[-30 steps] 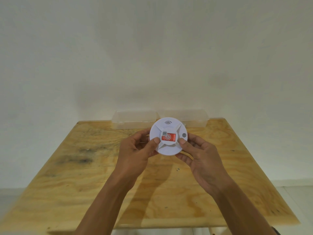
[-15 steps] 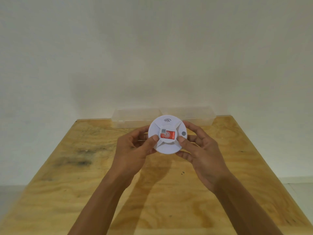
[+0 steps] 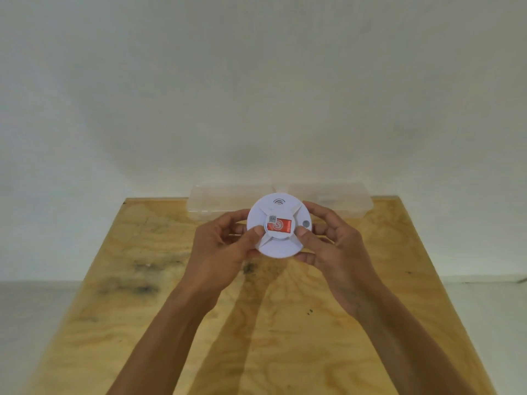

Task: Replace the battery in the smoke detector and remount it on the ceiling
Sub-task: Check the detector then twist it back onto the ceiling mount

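Note:
A round white smoke detector (image 3: 278,246) with a red label at its centre and a small grey button on its right side is held up over the wooden table, its front face toward me. My left hand (image 3: 219,249) grips its left edge, thumb on the front. My right hand (image 3: 339,249) grips the right edge, thumb pressed near the label, fingers curled behind. The detector's back is hidden.
A plywood table (image 3: 159,323) with dark stains stretches beneath my arms. Two clear plastic boxes stand side by side at its far edge against the white wall, one (image 3: 216,201) on the left and another (image 3: 342,198) on the right. Light floor shows on both sides.
The detector and both hands have stayed together in nearly the same pose. The view has shifted so the table's near edge has dropped out of sight.

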Motion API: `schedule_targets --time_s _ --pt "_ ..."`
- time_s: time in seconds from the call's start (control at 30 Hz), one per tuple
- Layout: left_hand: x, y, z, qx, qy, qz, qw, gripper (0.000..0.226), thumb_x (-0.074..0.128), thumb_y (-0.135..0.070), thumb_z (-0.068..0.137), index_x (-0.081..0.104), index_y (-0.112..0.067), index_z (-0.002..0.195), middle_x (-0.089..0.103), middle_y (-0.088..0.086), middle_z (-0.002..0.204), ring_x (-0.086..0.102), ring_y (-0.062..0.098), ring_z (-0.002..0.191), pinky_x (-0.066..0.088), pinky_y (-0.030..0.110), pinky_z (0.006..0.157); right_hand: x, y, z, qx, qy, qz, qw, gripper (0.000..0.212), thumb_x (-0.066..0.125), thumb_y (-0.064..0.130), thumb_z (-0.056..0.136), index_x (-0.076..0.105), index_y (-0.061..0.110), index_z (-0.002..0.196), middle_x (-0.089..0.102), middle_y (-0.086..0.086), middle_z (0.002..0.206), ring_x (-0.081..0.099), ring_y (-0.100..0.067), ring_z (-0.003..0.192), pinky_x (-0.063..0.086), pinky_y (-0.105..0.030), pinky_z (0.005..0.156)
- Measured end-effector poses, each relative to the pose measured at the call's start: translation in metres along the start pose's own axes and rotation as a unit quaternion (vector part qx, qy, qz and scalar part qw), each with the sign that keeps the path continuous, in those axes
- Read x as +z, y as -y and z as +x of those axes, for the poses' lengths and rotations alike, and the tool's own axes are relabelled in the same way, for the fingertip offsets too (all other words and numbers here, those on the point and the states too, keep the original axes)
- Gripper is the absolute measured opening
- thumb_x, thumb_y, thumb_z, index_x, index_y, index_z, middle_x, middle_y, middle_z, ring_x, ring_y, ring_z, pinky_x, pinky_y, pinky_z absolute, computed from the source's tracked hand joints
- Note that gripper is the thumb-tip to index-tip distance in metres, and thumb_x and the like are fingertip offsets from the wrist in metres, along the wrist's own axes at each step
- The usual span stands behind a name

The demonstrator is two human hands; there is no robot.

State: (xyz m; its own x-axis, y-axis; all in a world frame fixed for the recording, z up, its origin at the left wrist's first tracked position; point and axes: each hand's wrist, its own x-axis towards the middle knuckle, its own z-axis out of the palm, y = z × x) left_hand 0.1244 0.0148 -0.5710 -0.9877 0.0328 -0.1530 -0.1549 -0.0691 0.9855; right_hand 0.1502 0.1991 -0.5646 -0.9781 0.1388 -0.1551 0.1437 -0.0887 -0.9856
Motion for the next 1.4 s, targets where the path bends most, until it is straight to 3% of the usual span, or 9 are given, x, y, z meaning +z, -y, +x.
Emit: schedule_targets --time_s 0.2,0.37,0.47,0.63,0.87,1.03,1.17,1.4 --pt "0.006 -0.074 -0.028 -0.043 -0.007 0.000 0.999 0.028 0.077 -0.007 0.085 0.073 -0.012 0.112 0.074 0.007 0.081 0.077 0.025 0.085 0.063 0.042 0.080 -0.001 0.079 -0.024 0.043 0.008 -0.020 0.999 0.038 0.066 0.008 0.091 0.065 0.033 0.121 0.073 -0.008 0.102 0.073 -0.021 0.094 0.060 -0.049 0.083" --pt "0.010 -0.151 -0.049 -0.033 -0.012 -0.001 0.999 0.027 0.077 -0.010 0.085 0.073 -0.013 0.112 0.076 0.007 0.084 0.076 0.029 0.091 0.063 0.043 0.080 0.002 0.158 -0.043 0.026 0.021 -0.034 0.999 0.038 0.067 0.010 0.091 0.066 0.040 0.114 0.073 -0.006 0.099 0.074 -0.015 0.089 0.062 -0.042 0.079" --pt "0.008 -0.194 -0.051 -0.006 -0.013 0.013 1.000 0.025 0.077 -0.011 0.086 0.074 -0.014 0.110 0.077 0.008 0.085 0.076 0.029 0.089 0.064 0.043 0.079 0.010 0.199 -0.044 -0.007 0.023 -0.047 0.999 0.039 0.067 0.009 0.091 0.065 0.035 0.120 0.072 -0.006 0.097 0.074 -0.014 0.087 0.062 -0.041 0.078" --pt "0.003 -0.279 -0.039 0.077 -0.007 0.023 0.997 0.023 0.076 -0.009 0.087 0.073 -0.016 0.108 0.077 0.017 0.092 0.076 0.029 0.089 0.064 0.036 0.076 0.030 0.277 -0.037 -0.093 0.021 -0.047 0.994 0.040 0.068 0.009 0.091 0.063 0.030 0.125 0.072 -0.004 0.096 0.074 -0.016 0.088 0.062 -0.041 0.081" --pt "0.011 -0.419 -0.016 0.262 -0.019 0.012 0.965 0.028 0.078 -0.014 0.086 0.073 -0.022 0.113 0.079 0.007 0.092 0.077 0.024 0.088 0.064 0.033 0.074 0.050 0.412 -0.014 -0.294 0.003 -0.027 0.955 0.034 0.072 0.013 0.087 0.068 0.034 0.113 0.077 -0.004 0.095 0.074 -0.023 0.089 0.061 -0.043 0.080" --pt "0.021 -0.501 -0.007 0.350 -0.021 -0.005 0.937 0.026 0.079 -0.014 0.085 0.073 -0.020 0.110 0.079 0.006 0.097 0.077 0.021 0.090 0.064 0.033 0.076 0.059 0.489 -0.005 -0.374 -0.028 0.000 0.927 0.034 0.075 0.015 0.085 0.067 0.028 0.116 0.077 0.000 0.098 0.074 -0.020 0.089 0.062 -0.040 0.077" --pt "0.030 -0.534 0.000 0.375 -0.012 -0.015 0.927 0.026 0.078 -0.013 0.086 0.073 -0.017 0.111 0.079 0.006 0.097 0.077 0.019 0.089 0.064 0.030 0.074 0.059 0.520 0.000 -0.399 -0.043 0.003 0.916 0.034 0.075 0.017 0.085 0.067 0.026 0.117 0.076 0.001 0.102 0.074 -0.018 0.091 0.062 -0.037 0.076" --pt "0.044 -0.531 0.014 0.357 -0.029 -0.031 0.933 0.029 0.079 -0.015 0.085 0.073 -0.017 0.114 0.079 0.002 0.098 0.077 0.018 0.089 0.064 0.032 0.076 0.055 0.522 0.009 -0.398 -0.067 0.020 0.915 0.034 0.073 0.012 0.087 0.068 0.020 0.119 0.076 -0.001 0.105 0.075 -0.014 0.089 0.062 -0.035 0.078"
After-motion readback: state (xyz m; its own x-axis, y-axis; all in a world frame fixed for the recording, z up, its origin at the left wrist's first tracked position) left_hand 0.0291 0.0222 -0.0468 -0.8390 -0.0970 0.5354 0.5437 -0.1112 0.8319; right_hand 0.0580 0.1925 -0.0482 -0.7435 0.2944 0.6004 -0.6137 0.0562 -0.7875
